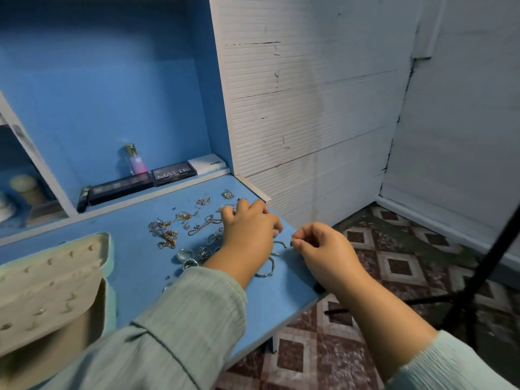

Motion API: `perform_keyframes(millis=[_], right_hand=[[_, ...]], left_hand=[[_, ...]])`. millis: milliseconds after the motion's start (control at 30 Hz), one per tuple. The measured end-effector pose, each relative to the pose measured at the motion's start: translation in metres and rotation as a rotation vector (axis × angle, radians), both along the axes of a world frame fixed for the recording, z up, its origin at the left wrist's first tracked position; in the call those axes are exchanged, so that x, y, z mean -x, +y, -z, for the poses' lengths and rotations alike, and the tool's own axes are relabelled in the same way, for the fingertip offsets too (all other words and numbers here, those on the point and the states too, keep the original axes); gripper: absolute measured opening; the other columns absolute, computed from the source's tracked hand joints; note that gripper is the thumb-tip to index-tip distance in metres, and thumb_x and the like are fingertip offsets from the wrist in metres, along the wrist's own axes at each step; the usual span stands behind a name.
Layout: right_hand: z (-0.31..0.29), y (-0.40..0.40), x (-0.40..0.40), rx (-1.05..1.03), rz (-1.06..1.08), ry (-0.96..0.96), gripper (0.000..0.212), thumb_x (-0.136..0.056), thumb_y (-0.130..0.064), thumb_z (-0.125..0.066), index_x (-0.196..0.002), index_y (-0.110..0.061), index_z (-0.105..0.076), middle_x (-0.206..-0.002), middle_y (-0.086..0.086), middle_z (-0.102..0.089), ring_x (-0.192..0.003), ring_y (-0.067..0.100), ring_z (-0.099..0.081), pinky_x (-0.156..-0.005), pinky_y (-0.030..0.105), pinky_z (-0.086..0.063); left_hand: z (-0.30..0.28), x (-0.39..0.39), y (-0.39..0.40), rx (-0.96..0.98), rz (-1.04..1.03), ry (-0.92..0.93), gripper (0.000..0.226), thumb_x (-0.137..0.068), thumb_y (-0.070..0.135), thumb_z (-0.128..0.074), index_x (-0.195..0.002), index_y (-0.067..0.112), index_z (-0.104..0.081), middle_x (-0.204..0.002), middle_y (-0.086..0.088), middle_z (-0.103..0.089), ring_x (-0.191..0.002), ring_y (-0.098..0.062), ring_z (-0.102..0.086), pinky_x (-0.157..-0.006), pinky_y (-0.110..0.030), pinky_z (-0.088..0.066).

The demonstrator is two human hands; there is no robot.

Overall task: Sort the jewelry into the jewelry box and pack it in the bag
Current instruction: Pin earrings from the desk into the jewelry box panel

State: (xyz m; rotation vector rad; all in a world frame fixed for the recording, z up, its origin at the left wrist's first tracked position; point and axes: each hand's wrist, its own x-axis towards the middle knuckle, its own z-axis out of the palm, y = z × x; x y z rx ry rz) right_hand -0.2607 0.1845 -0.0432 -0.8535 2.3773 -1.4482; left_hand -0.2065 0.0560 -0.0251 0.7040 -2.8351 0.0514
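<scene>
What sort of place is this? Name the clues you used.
Probably a dressing table in a home bedroom: a perfume bottle and makeup palette sit on the blue shelf, with loose jewelry spread on the blue tabletop.

The right hand [320, 243] pinches a small earring [292, 241] while the left hand [250, 223] rests curled among jewelry [180, 226] on the blue table [135, 266].

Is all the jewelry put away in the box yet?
Not yet. A few small pieces already sit in the open jewelry box. The right hand pinches a small earring, and the left hand reaches into the jewelry pile on the blue table. Most pieces remain there. No bag is visible.
</scene>
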Motion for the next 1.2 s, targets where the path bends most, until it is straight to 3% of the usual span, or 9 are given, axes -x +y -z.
perform_keyframes(millis=[367,533,667,900,1033,1200], right_hand=[[0.001,0.000,-0.004,0.023,-0.019,0.012,0.012,-0.091,-0.019,-0.056,-0.080,-0.023,-0.056,-0.072,-0.013,-0.053,-0.062,0.000,-0.046,-0.051,0.005,-0.038],[0.001,-0.004,-0.009,0.010,-0.015,0.031,0.010,-0.091,-0.019,-0.054,-0.082,-0.023,-0.056,-0.075,-0.013,-0.054,-0.066,0.001,-0.048,-0.054,0.013,-0.033],[-0.004,-0.008,-0.011,-0.044,-0.043,0.047,0.007,-0.092,-0.019,-0.053,-0.085,-0.021,-0.055,-0.077,-0.013,-0.053,-0.068,0.001,-0.047,-0.057,0.015,-0.034],[-0.022,-0.022,-0.039,-0.016,-0.110,0.090,0.007,-0.090,-0.015,-0.055,-0.084,-0.019,-0.054,-0.072,-0.008,-0.054,-0.060,0.001,-0.045,-0.049,0.009,-0.033],[-0.027,-0.034,-0.064,0.042,-0.156,0.043,0.019,-0.088,-0.014,-0.058,-0.073,-0.024,-0.053,-0.074,-0.008,-0.057,-0.061,0.002,-0.048,-0.055,0.015,-0.036],[-0.036,-0.045,-0.108,0.078,-0.283,0.058,0.012,-0.088,-0.015,-0.059,-0.079,-0.022,-0.057,-0.070,-0.012,-0.055,-0.056,-0.001,-0.045,-0.049,0.005,-0.036]], left_hand=[[0.003,-0.001,0.003,0.078,-0.067,-0.003,0.020,-0.099,0.033,-0.039,-0.112,0.036,-0.053,-0.124,0.009,-0.043,-0.120,-0.017,-0.033,-0.095,-0.037,-0.021],[0.001,-0.010,0.003,0.032,-0.138,0.053,0.022,-0.097,0.026,-0.043,-0.115,0.035,-0.050,-0.122,0.009,-0.045,-0.116,-0.017,-0.035,-0.090,-0.034,-0.022],[-0.005,-0.025,0.012,0.010,-0.142,0.061,0.022,-0.100,0.033,-0.034,-0.116,0.033,-0.049,-0.124,0.007,-0.045,-0.117,-0.018,-0.035,-0.092,-0.034,-0.023],[-0.017,-0.079,0.021,-0.002,-0.181,0.069,0.025,-0.101,0.038,-0.029,-0.116,0.031,-0.049,-0.126,0.007,-0.044,-0.120,-0.020,-0.033,-0.094,-0.034,-0.024],[-0.022,-0.119,0.021,-0.005,-0.229,0.102,0.021,-0.100,0.038,-0.032,-0.111,0.035,-0.049,-0.124,0.011,-0.044,-0.119,-0.018,-0.033,-0.091,-0.032,-0.024],[-0.028,-0.178,0.020,0.030,-0.304,0.172,0.017,-0.100,0.038,-0.033,-0.110,0.037,-0.047,-0.121,0.015,-0.044,-0.115,-0.015,-0.036,-0.088,-0.031,-0.024]])
